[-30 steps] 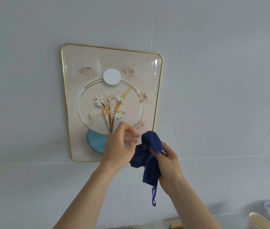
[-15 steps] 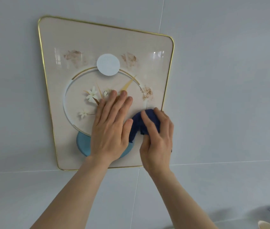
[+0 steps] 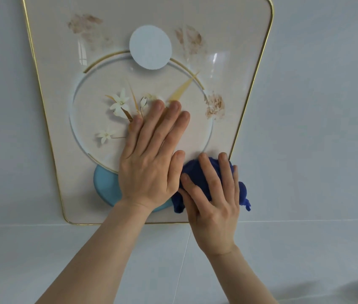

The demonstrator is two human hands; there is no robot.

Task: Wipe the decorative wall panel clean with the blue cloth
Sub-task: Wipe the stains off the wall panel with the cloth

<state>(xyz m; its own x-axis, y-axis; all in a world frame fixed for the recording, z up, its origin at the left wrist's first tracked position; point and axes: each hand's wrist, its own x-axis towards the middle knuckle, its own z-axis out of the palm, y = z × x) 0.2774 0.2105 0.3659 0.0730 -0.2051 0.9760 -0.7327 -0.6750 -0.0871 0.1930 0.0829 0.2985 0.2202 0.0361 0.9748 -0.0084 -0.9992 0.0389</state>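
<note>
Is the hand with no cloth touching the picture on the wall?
Yes, the left hand lies flat on the wall panel, fingers spread over the painted flowers, while the right hand presses the blue cloth beside it.

cloth slides to the panel's lower right corner

a second ago we had both hands off the panel (image 3: 48,62), bunching the blue cloth (image 3: 197,174) in front of it. now our left hand (image 3: 151,163) lies flat on the flower print, and our right hand (image 3: 213,200) has pushed the cloth lower and rightward, to the gold edge. the panel fills more of our view.
</note>
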